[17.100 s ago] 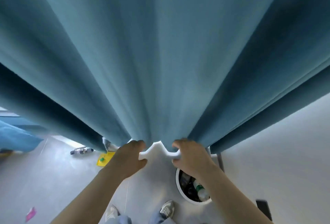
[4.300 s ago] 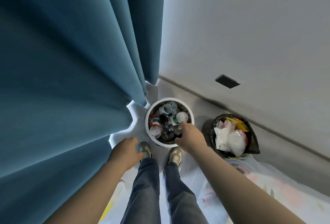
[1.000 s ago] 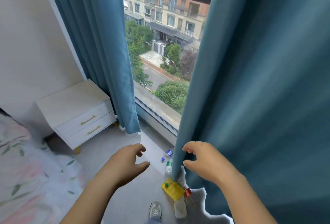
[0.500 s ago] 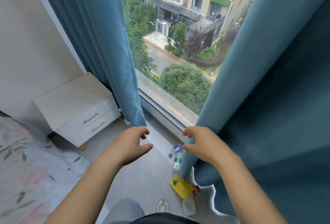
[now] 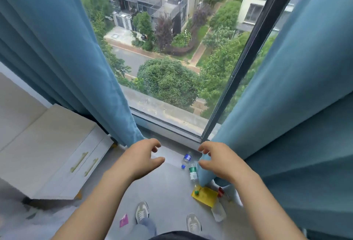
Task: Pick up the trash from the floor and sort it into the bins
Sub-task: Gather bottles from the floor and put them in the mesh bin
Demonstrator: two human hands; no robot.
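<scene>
Trash lies on the grey floor by the window. A small bottle with a blue label [image 5: 187, 157] and a loose blue cap [image 5: 183, 166] sit nearest the sill. A green-labelled bottle [image 5: 193, 172] lies beside the right curtain's hem. Closer to me are a yellow packet [image 5: 205, 196], a clear bottle with a red cap [image 5: 218, 210] and a pink wrapper [image 5: 123, 220]. My left hand [image 5: 142, 156] hovers empty above the floor, fingers curled apart. My right hand [image 5: 217, 160] is also empty, fingers apart, against the curtain's edge. No bins are in view.
Blue curtains [image 5: 63, 52] hang on both sides of a large window [image 5: 172, 48] with a dark frame. A white two-drawer nightstand [image 5: 49, 155] stands at the left. My shoes [image 5: 141, 213] are on the floor below. Bedding shows at the lower left.
The view has swung from the bins to the window and moved closer to it. Both hands stay raised and empty, now nearer the sill.
</scene>
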